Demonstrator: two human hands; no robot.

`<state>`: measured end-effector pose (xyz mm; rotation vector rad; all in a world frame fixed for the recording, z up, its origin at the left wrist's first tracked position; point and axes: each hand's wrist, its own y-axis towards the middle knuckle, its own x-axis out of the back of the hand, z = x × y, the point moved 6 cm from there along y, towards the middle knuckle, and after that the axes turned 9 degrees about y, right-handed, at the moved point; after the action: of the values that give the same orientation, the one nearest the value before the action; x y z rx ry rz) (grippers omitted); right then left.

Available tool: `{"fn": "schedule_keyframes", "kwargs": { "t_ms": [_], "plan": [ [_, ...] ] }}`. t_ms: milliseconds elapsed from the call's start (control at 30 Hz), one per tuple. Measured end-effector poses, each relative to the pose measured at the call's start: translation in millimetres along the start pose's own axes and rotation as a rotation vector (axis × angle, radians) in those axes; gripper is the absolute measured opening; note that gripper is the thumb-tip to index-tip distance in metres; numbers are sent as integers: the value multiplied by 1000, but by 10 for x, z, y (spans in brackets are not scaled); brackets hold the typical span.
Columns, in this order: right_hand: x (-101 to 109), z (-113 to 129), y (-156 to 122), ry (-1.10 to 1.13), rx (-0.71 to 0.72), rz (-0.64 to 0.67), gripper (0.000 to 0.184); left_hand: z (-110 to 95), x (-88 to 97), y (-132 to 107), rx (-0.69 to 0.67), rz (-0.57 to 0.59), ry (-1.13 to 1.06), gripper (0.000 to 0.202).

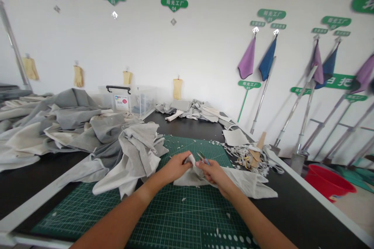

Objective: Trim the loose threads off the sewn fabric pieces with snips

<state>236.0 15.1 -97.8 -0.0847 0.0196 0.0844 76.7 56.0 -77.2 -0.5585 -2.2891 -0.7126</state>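
My left hand (179,166) pinches the raised edge of a light grey cloth (248,181) near the middle of the table. The rest of this cloth spreads to the right under my right forearm. In my right hand (214,173) are small thread snips (203,158), with a bluish handle part and metal tips pointing up beside the pinched edge. Whether the blades touch the fabric cannot be made out. Beneath both hands lies a green cutting mat (175,214) with a grid and scattered pale scraps.
Heaped grey cloths (73,120) cover the left side, by a clear plastic box (143,103). Another cloth stack (189,109) is at the back. Scraps and scissors (276,168) lie right. A red bucket (329,183) stands beyond the table's right edge.
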Motion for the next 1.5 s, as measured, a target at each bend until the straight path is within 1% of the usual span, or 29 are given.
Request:
{"fn": "schedule_keyframes", "kwargs": {
  "t_ms": [100, 233, 333, 433, 533, 633, 733, 833, 900, 1000, 1100, 1167, 1233, 1333, 1400, 1500],
  "plan": [
    [-14, 1, -12, -17, -5, 18, 45, -24, -9, -29, -21, 1, 22, 10],
    [-7, -62, 43, -92, 8, -4, 51, -65, -18, -69, -46, -23, 50, 16],
    [7, -106, 110, -126, 67, 2, 49, -131, -25, -92, -84, -22, 45, 21],
    [23, -106, 149, -129, 159, 10, 46, -203, -43, -111, -129, -9, 37, 24],
    [34, -89, 162, -145, 247, 5, 42, -232, -68, -124, -135, -8, 32, 24],
    [62, -101, 186, -177, 278, -18, 40, -216, -99, -125, -117, -6, 46, 24],
    [145, -83, 208, -212, 301, -85, 40, -153, -115, -107, -77, -11, 127, 21],
    [250, 9, 186, -282, 344, -172, 39, -74, -108, -77, -48, -32, 233, 15],
    [281, 90, 147, -349, 383, -203, 37, -35, -114, -57, -46, -28, 263, 14],
    [231, 168, 89, -467, 417, -188, 34, -16, -109, -35, -41, -52, 251, 12],
    [144, 173, 58, -540, 401, -147, 30, -58, -93, -23, -51, -81, 215, 10],
    [126, 171, 48, -551, 395, -152, 27, -88, -96, -20, -50, -61, 173, 12],
    [145, 179, 43, -568, 403, -187, 27, -90, -94, -23, -26, -43, 135, 17],
    [183, 181, 55, -576, 416, -216, 29, -58, -71, -29, 17, -74, 136, 26],
    [174, 167, 75, -530, 433, -180, 29, -49, -58, -29, 8, -102, 140, 26],
    [147, 126, 110, -401, 443, -128, 35, -82, -81, -26, -63, -70, 75, 24]
  ]
}}
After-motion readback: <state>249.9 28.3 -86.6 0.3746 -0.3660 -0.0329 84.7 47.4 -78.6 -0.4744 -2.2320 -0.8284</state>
